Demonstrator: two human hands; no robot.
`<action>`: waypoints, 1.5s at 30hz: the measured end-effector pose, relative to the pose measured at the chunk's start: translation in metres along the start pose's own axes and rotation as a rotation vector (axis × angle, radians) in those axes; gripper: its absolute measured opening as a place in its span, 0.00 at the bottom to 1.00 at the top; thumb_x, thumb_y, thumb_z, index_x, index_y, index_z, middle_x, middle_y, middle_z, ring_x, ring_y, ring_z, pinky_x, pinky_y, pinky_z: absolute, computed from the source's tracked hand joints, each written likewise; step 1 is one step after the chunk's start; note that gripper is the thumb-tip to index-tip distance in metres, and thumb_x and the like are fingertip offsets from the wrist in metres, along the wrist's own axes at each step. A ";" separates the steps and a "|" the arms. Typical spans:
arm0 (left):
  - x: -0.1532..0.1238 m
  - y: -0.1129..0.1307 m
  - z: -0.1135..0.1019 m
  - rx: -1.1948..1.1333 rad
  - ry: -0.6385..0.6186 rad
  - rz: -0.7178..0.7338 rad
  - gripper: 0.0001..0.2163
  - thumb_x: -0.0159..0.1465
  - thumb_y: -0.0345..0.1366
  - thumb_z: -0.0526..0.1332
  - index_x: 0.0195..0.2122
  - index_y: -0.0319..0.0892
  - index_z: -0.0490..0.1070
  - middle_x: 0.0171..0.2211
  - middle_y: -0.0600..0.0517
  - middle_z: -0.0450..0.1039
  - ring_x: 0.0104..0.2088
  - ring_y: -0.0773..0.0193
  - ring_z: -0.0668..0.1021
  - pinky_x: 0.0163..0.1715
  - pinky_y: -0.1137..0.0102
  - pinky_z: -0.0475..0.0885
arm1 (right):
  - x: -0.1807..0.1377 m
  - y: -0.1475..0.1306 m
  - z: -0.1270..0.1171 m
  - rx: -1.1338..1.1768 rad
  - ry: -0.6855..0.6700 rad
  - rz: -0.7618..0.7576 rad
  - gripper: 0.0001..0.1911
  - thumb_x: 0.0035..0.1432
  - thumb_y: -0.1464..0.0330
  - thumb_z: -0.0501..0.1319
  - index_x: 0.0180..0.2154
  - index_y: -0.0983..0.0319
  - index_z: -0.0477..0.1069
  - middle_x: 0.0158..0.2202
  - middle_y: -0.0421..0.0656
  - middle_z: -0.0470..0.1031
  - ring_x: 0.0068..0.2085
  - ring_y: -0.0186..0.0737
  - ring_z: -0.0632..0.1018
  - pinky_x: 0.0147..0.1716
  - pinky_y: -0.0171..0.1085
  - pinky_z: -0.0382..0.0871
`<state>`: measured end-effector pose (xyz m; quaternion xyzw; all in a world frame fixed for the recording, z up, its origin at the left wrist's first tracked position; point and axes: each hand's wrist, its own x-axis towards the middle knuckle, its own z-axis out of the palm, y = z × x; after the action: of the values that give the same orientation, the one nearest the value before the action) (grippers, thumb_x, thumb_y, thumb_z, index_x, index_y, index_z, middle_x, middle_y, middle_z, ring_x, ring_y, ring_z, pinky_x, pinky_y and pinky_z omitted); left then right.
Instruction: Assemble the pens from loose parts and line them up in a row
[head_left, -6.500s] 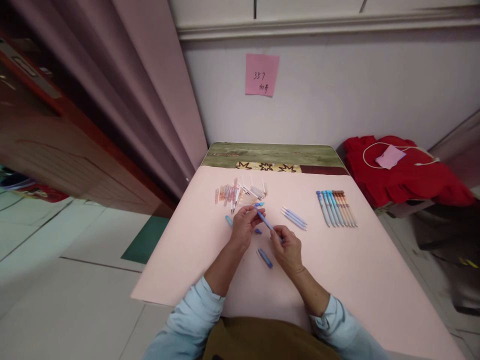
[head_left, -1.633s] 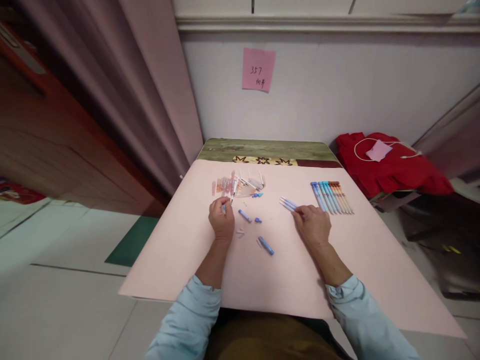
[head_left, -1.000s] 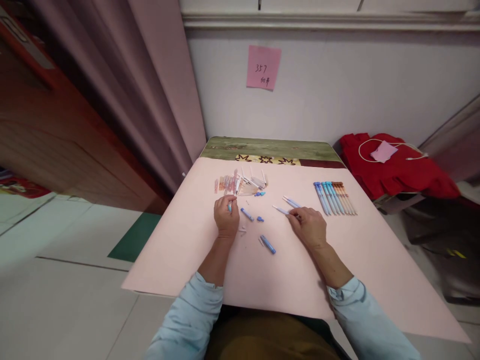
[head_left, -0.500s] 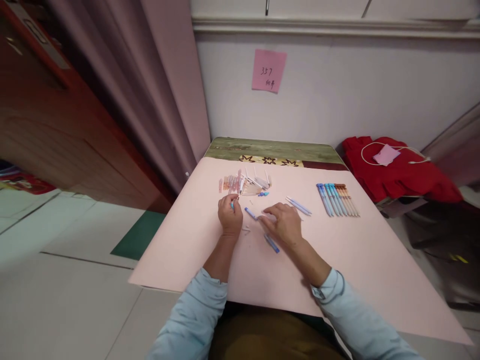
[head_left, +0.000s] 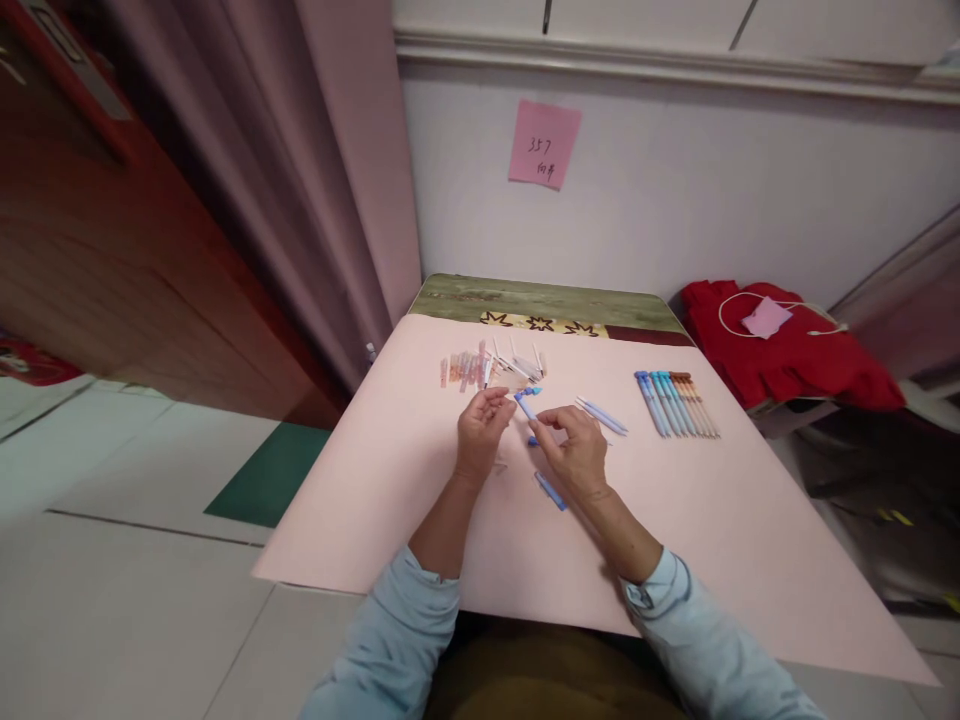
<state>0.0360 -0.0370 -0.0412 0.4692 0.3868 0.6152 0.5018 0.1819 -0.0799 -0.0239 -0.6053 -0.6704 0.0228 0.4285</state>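
My right hand point(head_left: 576, 447) pinches a blue pen barrel point(head_left: 526, 407) between thumb and fingertips, its far end tilted up and left. Beside that end is my left hand point(head_left: 482, 432), thumb and fingertips drawn together; what they hold, if anything, is too small to make out. A small dark blue piece point(head_left: 533, 441) shows by the right thumb. Nearer me lies another blue pen part point(head_left: 551, 491). Small white pieces point(head_left: 500, 466) lie right of my left wrist. Two pale blue barrels point(head_left: 602, 417) rest beyond my right hand.
Assembled pens point(head_left: 677, 405) lie in a row at the right, with blue, light blue and brown tops. Pinkish and clear parts point(head_left: 466, 368), white sticks point(head_left: 517, 362) and blue caps point(head_left: 531, 391) lie farther back. A pink sheet point(head_left: 360, 500) covers the table. Red cloth point(head_left: 840, 365) is at the right.
The blue barrel that lay on the sheet is now lifted in my right hand. My left hand has shifted right towards it, and the light blue piece at its fingers no longer shows.
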 end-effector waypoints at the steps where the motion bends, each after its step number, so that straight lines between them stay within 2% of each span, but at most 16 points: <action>1: -0.002 0.001 0.002 -0.066 -0.057 -0.055 0.14 0.57 0.40 0.68 0.42 0.40 0.75 0.29 0.53 0.73 0.24 0.72 0.70 0.26 0.75 0.64 | 0.000 -0.002 -0.001 0.013 -0.008 -0.004 0.10 0.60 0.61 0.63 0.31 0.59 0.75 0.31 0.40 0.77 0.35 0.39 0.75 0.41 0.39 0.59; 3: -0.004 0.003 0.005 -0.154 -0.132 -0.128 0.13 0.55 0.39 0.70 0.38 0.39 0.76 0.26 0.54 0.72 0.21 0.74 0.67 0.22 0.76 0.60 | -0.001 -0.005 -0.001 0.025 -0.033 -0.019 0.10 0.61 0.61 0.63 0.31 0.59 0.76 0.31 0.40 0.78 0.36 0.39 0.75 0.41 0.38 0.60; 5: -0.003 0.005 0.005 -0.219 -0.126 -0.167 0.11 0.54 0.38 0.70 0.35 0.37 0.76 0.25 0.53 0.72 0.20 0.75 0.66 0.20 0.77 0.58 | -0.002 -0.006 0.000 0.036 -0.050 -0.025 0.09 0.61 0.61 0.63 0.33 0.58 0.76 0.32 0.40 0.78 0.36 0.39 0.75 0.42 0.39 0.61; 10: 0.010 0.011 -0.009 -0.547 0.121 -0.234 0.11 0.53 0.37 0.72 0.33 0.37 0.75 0.28 0.52 0.75 0.22 0.76 0.70 0.19 0.80 0.61 | -0.005 0.001 -0.005 0.058 -0.083 0.047 0.08 0.61 0.62 0.62 0.36 0.57 0.78 0.33 0.40 0.79 0.34 0.38 0.76 0.39 0.38 0.62; 13: 0.015 0.011 -0.016 -0.706 0.146 -0.289 0.10 0.56 0.36 0.70 0.35 0.38 0.75 0.28 0.53 0.74 0.22 0.77 0.70 0.19 0.82 0.62 | -0.010 0.000 -0.008 -0.011 -0.218 0.022 0.06 0.60 0.66 0.63 0.33 0.56 0.78 0.31 0.39 0.79 0.34 0.38 0.76 0.39 0.38 0.62; 17: 0.015 0.007 -0.017 -0.757 0.116 -0.329 0.06 0.60 0.34 0.67 0.36 0.37 0.74 0.29 0.52 0.75 0.23 0.76 0.71 0.20 0.82 0.63 | -0.018 -0.013 -0.003 -0.115 -0.403 -0.031 0.04 0.59 0.69 0.64 0.34 0.56 0.79 0.33 0.41 0.80 0.37 0.40 0.77 0.40 0.38 0.61; 22: 0.014 0.007 -0.017 -0.766 0.133 -0.328 0.04 0.63 0.32 0.65 0.36 0.37 0.74 0.29 0.51 0.75 0.23 0.77 0.71 0.21 0.82 0.64 | -0.020 -0.029 0.009 -0.147 -0.509 -0.163 0.08 0.60 0.65 0.65 0.42 0.55 0.78 0.43 0.43 0.80 0.43 0.43 0.76 0.44 0.41 0.59; 25: 0.015 0.008 -0.017 -0.769 0.137 -0.330 0.04 0.64 0.32 0.64 0.36 0.36 0.74 0.29 0.51 0.75 0.23 0.77 0.71 0.21 0.82 0.64 | -0.019 -0.030 0.012 -0.134 -0.578 -0.249 0.07 0.61 0.67 0.64 0.42 0.55 0.78 0.44 0.42 0.80 0.44 0.42 0.76 0.46 0.41 0.57; 34: 0.014 0.005 -0.017 -0.772 0.110 -0.337 0.04 0.63 0.32 0.64 0.36 0.36 0.74 0.29 0.51 0.75 0.23 0.76 0.72 0.21 0.82 0.65 | -0.008 -0.009 0.012 -0.296 -0.514 -0.254 0.10 0.64 0.71 0.59 0.33 0.59 0.78 0.34 0.42 0.80 0.39 0.40 0.74 0.45 0.41 0.54; 41: 0.014 0.003 -0.016 -0.751 0.097 -0.339 0.05 0.62 0.33 0.65 0.37 0.36 0.74 0.30 0.50 0.76 0.24 0.77 0.73 0.21 0.82 0.66 | -0.003 0.002 0.006 -0.275 -0.404 -0.189 0.08 0.63 0.69 0.60 0.36 0.58 0.79 0.37 0.43 0.80 0.41 0.42 0.74 0.47 0.42 0.53; 45: 0.014 0.004 -0.015 -0.748 0.100 -0.354 0.04 0.63 0.32 0.65 0.36 0.37 0.74 0.30 0.51 0.75 0.24 0.77 0.72 0.22 0.83 0.65 | -0.004 -0.005 0.005 -0.173 -0.463 -0.211 0.07 0.64 0.66 0.61 0.40 0.56 0.79 0.39 0.43 0.80 0.42 0.43 0.75 0.46 0.42 0.55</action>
<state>0.0193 -0.0238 -0.0386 0.1503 0.2353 0.6395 0.7163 0.1743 -0.0817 -0.0267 -0.5451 -0.8094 0.0582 0.2105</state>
